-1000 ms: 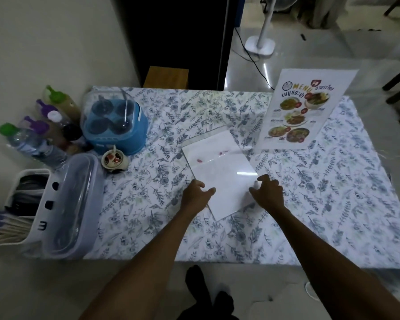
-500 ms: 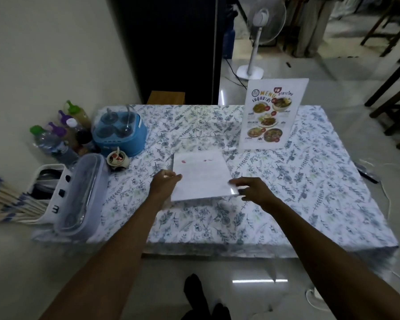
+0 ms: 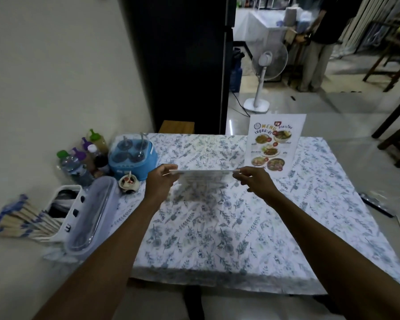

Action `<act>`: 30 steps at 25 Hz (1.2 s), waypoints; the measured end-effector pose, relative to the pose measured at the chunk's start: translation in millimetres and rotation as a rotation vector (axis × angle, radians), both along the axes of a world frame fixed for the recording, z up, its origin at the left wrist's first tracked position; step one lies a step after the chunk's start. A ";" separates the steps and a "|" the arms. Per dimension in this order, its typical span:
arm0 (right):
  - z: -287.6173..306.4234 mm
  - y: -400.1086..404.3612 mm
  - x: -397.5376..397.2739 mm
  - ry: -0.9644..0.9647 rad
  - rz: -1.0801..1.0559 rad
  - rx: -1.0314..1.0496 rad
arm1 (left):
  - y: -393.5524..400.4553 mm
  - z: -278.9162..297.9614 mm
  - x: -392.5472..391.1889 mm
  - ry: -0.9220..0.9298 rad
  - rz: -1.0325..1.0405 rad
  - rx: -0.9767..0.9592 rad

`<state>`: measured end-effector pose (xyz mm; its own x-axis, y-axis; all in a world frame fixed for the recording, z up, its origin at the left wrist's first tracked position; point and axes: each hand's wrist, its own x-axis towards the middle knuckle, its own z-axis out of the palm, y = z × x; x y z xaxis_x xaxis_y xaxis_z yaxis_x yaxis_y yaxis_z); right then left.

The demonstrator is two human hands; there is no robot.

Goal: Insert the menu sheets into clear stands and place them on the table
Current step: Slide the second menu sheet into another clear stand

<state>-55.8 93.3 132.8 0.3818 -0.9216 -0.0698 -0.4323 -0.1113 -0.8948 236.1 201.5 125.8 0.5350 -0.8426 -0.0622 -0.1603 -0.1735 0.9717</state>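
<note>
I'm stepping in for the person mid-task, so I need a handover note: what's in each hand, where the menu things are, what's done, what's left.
Left hand: pinching the left edge of the sheet.
Right hand: pinching its right edge.
The sheet is held about level, lifted above the table, seen almost edge-on. Whether it is already in a clear stand cannot be told.
Done: one filled menu stand stands upright at the table's far right.
Left: get the held sheet into a stand, if it is not in one, and set it upright on the table.

Two menu stands — one upright, one held.
</note>
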 end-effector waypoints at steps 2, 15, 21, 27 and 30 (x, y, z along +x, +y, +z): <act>6.5 -22.4 5.7 0.005 -0.002 -0.005 | -21.3 7.1 6.0 -0.120 -0.012 -0.039; 3.3 -164.2 65.4 0.078 0.003 -0.098 | -168.9 -11.7 60.6 -0.268 -0.018 -0.059; -3.8 -196.2 74.4 0.207 0.051 -0.128 | -197.0 -21.6 77.0 -0.242 -0.074 -0.021; -7.3 -208.3 76.6 0.302 0.114 -0.136 | -200.6 -27.8 73.3 -0.241 -0.041 -0.002; -6.4 -208.1 78.2 0.305 0.115 -0.130 | -201.6 -26.7 71.4 -0.232 -0.031 0.007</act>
